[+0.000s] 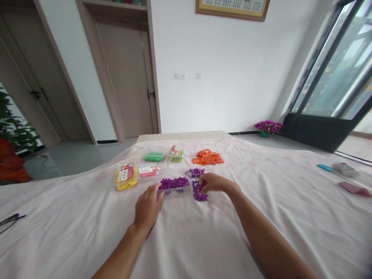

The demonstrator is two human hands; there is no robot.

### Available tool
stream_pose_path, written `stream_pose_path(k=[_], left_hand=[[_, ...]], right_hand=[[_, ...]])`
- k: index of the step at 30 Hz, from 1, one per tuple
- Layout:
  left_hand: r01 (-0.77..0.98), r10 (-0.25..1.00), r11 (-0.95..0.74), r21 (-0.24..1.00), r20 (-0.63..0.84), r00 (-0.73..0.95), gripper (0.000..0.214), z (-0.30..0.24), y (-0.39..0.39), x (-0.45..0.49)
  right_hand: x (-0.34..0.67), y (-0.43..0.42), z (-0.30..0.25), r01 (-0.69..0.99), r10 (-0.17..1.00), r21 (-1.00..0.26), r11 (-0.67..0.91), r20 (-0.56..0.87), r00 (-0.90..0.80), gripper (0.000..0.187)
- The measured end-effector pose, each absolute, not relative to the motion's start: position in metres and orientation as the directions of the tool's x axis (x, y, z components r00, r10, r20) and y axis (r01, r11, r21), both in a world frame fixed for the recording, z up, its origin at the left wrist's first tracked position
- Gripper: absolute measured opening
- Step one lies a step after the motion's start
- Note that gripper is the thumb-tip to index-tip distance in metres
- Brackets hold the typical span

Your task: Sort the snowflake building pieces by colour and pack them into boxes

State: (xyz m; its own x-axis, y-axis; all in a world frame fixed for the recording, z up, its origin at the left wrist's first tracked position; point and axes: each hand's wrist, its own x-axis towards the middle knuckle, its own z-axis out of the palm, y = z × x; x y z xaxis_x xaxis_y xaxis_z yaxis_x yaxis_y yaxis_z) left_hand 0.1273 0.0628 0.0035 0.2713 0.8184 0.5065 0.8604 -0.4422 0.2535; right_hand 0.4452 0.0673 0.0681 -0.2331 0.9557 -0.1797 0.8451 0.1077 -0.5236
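Touching a part-filled box (178, 193), the left hand (147, 206) curled loosely; the right hand (213, 182) bunched over loose purple pieces (200, 197), hold unclear. Yellow pieces (127, 186) sat boxed, orange pieces (208, 158) unboxed.

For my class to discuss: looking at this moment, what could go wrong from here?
1. The left hand is at the left end of the clear tub; a push could slide or tip it, perhaps spilling purple pieces.
2. The right hand is over loose purple pieces close beside the tub; a sweep might scatter them toward the orange pile.
3. The cloth is creased; a snagging forearm could shift things.
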Motion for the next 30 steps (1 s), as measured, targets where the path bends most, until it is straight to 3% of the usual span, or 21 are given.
stream_pose_path(k=[4, 9, 13, 21, 27, 30], left_hand=[[0.858, 0.823, -0.443, 0.261, 0.499, 0.273, 0.032, 0.004, 0.062, 0.127], [0.859, 0.836, -0.433, 0.274, 0.479, 0.269, 0.032, 0.007, 0.061, 0.130], [0.853, 0.834, -0.441, 0.279, 0.480, 0.274, 0.032, 0.008, 0.060, 0.131], [0.857, 0.814, -0.432, 0.280, 0.530, 0.237, 0.047, 0.009, 0.060, 0.130], [0.841, 0.740, -0.495, 0.220, 0.614, 0.274, 0.041, 0.009, 0.061, 0.130], [0.838, 0.739, -0.504, 0.208, 0.607, 0.293, 0.037, 0.007, 0.062, 0.130]], right_hand=[[0.458, 0.066, 0.077, 0.725, 0.944, -0.687, 0.052, -0.203, -0.260, 0.020], [0.456, 0.064, 0.091, 0.486, 0.993, -0.874, -0.011, -0.069, -0.101, 0.024], [0.422, 0.073, 0.094, 0.342, 0.998, -0.939, 0.019, -0.003, -0.065, 0.030], [0.348, 0.105, 0.077, 0.461, 0.993, -0.887, 0.009, -0.048, -0.111, 0.030], [0.375, 0.099, 0.076, 0.621, 0.975, -0.770, 0.148, 0.219, 0.039, 0.020], [0.403, 0.092, 0.072, 0.767, 0.976, -0.634, 0.101, 0.214, 0.048, 0.016]])
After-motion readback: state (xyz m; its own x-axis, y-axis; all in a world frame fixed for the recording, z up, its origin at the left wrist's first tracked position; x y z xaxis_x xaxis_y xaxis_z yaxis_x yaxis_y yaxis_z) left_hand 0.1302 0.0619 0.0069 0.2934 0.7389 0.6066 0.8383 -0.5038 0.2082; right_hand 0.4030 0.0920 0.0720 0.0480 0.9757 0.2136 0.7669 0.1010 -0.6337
